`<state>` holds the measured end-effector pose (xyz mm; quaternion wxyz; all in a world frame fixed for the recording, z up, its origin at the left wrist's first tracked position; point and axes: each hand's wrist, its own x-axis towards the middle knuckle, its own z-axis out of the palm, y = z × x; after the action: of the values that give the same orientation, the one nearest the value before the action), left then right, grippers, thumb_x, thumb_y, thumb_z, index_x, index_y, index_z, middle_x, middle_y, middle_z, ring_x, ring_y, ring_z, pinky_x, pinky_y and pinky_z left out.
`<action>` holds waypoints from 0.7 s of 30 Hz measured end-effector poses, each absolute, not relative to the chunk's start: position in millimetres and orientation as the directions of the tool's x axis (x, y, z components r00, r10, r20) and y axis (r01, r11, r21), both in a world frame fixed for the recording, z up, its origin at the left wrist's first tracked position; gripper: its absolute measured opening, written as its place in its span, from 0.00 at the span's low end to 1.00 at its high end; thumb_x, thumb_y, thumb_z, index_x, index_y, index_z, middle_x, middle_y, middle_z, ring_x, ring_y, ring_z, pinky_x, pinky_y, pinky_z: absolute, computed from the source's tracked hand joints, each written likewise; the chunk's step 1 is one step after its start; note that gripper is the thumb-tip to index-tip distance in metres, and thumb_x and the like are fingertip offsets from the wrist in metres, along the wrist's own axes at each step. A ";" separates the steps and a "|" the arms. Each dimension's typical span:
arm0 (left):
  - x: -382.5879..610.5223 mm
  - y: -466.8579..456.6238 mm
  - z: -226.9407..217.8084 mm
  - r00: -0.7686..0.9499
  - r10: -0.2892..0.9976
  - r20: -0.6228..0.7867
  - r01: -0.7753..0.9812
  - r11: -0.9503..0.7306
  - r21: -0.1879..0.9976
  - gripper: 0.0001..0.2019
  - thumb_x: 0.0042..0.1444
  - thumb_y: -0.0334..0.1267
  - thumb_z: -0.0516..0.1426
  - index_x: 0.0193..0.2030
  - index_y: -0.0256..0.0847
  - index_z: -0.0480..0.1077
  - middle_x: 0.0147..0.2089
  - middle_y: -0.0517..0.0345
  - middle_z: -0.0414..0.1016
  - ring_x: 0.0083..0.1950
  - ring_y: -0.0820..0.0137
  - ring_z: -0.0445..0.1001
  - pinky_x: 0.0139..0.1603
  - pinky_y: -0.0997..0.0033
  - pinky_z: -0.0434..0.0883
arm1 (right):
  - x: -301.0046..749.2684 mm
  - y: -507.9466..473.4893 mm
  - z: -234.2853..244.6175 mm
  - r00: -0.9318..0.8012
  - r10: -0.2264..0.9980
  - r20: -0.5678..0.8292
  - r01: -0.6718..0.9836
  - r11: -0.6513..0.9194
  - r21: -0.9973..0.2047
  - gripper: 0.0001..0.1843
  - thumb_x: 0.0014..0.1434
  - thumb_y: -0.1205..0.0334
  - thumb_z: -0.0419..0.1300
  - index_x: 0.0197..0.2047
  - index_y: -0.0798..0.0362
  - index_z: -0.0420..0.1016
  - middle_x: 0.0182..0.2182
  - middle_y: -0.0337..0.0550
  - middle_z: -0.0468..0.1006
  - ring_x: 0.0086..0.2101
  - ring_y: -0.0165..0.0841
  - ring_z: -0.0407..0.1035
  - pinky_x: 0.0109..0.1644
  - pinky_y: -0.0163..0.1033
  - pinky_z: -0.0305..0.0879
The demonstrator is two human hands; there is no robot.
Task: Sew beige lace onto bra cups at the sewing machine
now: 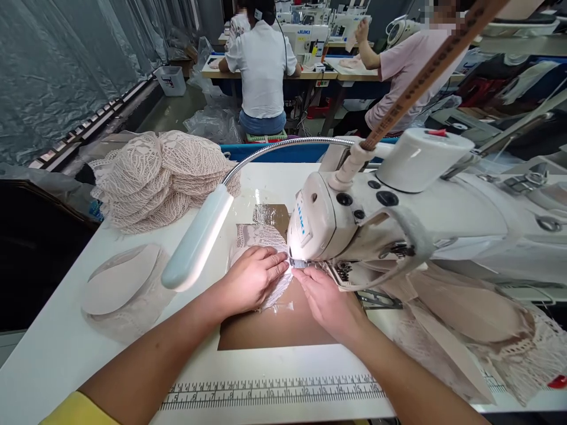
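A pale lace piece (259, 236) lies under the needle end of a white JUKI sewing machine (305, 218). My left hand (252, 280) rests on the lace from above, its fingers lying over it and pointing toward the presser foot (300, 264). From the other side, my right hand (328, 298) pinches the edge of the lace with its fingertips, close to the foot. The needle itself is hidden. Beneath the work is a brown plate (274, 330), taped to the white table (195, 360).
A stack of lace pieces (150, 177) stands at the back left. Smooth oval cups (121, 280) lie nearer, on sheer fabric. A lamp (197, 242) hangs left of my hands. More lace and cups (469, 301) are at the right. Two people (263, 77) sit beyond.
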<state>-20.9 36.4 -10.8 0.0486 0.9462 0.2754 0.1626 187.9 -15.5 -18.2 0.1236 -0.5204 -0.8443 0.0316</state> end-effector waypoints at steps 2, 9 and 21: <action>-21.4 35.8 -10.6 0.785 0.552 0.280 0.525 -0.834 0.173 0.15 0.64 0.34 0.50 0.54 0.34 0.70 0.51 0.45 0.75 0.52 0.57 0.68 0.50 0.56 0.67 | 188.1 -15.6 -21.0 -0.419 0.890 0.181 0.875 0.449 -0.181 0.23 0.62 0.72 0.48 0.56 0.48 0.73 0.42 0.47 0.78 0.39 0.34 0.73 0.46 0.37 0.68; -24.1 28.6 0.2 0.821 0.518 0.242 0.485 -0.855 0.185 0.14 0.63 0.36 0.50 0.52 0.37 0.71 0.55 0.46 0.72 0.53 0.58 0.67 0.52 0.55 0.65 | 189.5 -22.9 -24.4 -0.347 0.920 0.184 0.918 0.373 -0.133 0.21 0.63 0.68 0.48 0.55 0.50 0.73 0.36 0.49 0.79 0.37 0.37 0.73 0.42 0.39 0.69; -24.6 29.3 -1.5 0.876 0.422 0.233 0.386 -0.904 0.186 0.16 0.64 0.34 0.50 0.57 0.34 0.68 0.57 0.46 0.72 0.53 0.60 0.68 0.52 0.57 0.66 | 185.8 -23.7 -15.8 -0.422 0.897 0.131 0.884 0.439 -0.162 0.25 0.58 0.74 0.50 0.56 0.50 0.73 0.39 0.47 0.78 0.36 0.33 0.71 0.36 0.34 0.66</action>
<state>-24.6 29.3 -1.5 0.0669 0.9662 0.2091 0.1353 185.8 -23.7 -15.8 0.0990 -0.5286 -0.8424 0.0338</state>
